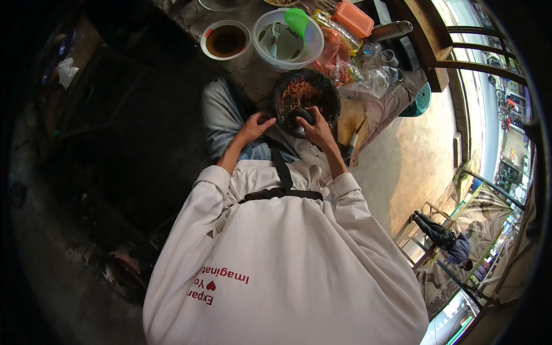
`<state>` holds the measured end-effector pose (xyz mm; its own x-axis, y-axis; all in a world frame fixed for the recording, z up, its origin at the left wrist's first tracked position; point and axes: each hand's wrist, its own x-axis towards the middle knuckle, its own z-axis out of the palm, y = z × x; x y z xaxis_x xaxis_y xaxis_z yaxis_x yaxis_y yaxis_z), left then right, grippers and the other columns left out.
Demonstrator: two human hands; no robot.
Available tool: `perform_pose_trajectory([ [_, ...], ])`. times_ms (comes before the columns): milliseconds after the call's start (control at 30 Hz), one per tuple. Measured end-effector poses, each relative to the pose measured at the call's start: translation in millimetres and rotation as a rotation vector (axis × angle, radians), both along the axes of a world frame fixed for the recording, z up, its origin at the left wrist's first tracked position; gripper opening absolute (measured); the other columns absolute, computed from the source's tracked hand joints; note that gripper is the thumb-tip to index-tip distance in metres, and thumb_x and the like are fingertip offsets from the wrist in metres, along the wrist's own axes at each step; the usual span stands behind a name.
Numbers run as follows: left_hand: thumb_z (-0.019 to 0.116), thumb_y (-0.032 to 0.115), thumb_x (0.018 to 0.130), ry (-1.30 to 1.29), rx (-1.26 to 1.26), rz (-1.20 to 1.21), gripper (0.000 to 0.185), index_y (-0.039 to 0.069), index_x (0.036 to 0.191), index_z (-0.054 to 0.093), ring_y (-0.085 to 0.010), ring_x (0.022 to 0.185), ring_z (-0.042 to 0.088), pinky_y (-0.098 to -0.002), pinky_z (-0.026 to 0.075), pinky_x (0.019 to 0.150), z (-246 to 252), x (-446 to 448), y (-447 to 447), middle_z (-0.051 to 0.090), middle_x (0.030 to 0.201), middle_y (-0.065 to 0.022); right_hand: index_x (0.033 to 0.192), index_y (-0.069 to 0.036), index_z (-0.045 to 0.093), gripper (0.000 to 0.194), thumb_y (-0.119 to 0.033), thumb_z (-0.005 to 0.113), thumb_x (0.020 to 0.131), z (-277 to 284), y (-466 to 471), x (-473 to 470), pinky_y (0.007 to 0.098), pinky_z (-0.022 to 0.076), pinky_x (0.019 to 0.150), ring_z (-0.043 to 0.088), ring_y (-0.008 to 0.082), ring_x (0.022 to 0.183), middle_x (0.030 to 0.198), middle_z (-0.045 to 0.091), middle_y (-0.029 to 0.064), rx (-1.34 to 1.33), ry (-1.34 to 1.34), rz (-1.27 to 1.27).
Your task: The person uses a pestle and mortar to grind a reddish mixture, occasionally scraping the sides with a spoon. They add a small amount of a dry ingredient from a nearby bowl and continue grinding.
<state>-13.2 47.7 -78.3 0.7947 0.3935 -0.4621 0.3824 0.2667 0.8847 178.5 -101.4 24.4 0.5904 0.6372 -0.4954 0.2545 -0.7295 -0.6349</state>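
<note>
A dark stone mortar (332, 95) sits at the table's near edge, with a coarse red-orange paste (299, 90) spread inside it. My right hand (318, 129) grips a dark stone pestle (304, 115) whose lower end rests in the bowl. At the mortar's left rim is my left hand (256, 126), fingers apart and nothing in it; whether it touches the rim I cannot tell. Right of the mortar, a knife (354, 140) lies on a stained wooden cutting board (346, 118).
Beyond the mortar stand a clear plastic tub (257, 43) holding a peeler and a green ladle, and a bowl of dark liquid (226, 41). Plastic bags (334, 51), an orange container (353, 19), a steel flask (392, 31) and clear cups (389, 57) crowd the right. Farther off is a person (448, 241).
</note>
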Motion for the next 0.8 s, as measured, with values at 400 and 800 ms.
perform_pose_trajectory([
  [400,0.075,0.026,0.1,-0.031,-0.08,0.068,0.038,0.001,0.126,0.067,-0.0142,0.102,0.069,-0.0304,0.053,0.092,-13,0,-5,0.074,0.113,-0.0065,0.135,-0.007,0.049,0.048,-0.028,0.071,0.099,-16,39,-27,0.0483,0.0554,0.085,0.069,0.0518,0.106,0.109,0.071,0.0323,0.198,-0.042,-0.139],
  [800,0.077,0.034,0.098,0.001,-0.303,0.127,0.042,0.006,0.127,0.066,-0.0143,0.103,0.07,-0.0305,0.055,0.084,-7,2,-6,0.073,0.113,-0.0047,0.135,-0.006,0.051,0.054,-0.036,0.075,0.096,-15,53,40,0.0472,0.057,0.084,0.072,0.0478,0.106,0.125,0.07,0.0274,0.469,-0.304,-0.055],
])
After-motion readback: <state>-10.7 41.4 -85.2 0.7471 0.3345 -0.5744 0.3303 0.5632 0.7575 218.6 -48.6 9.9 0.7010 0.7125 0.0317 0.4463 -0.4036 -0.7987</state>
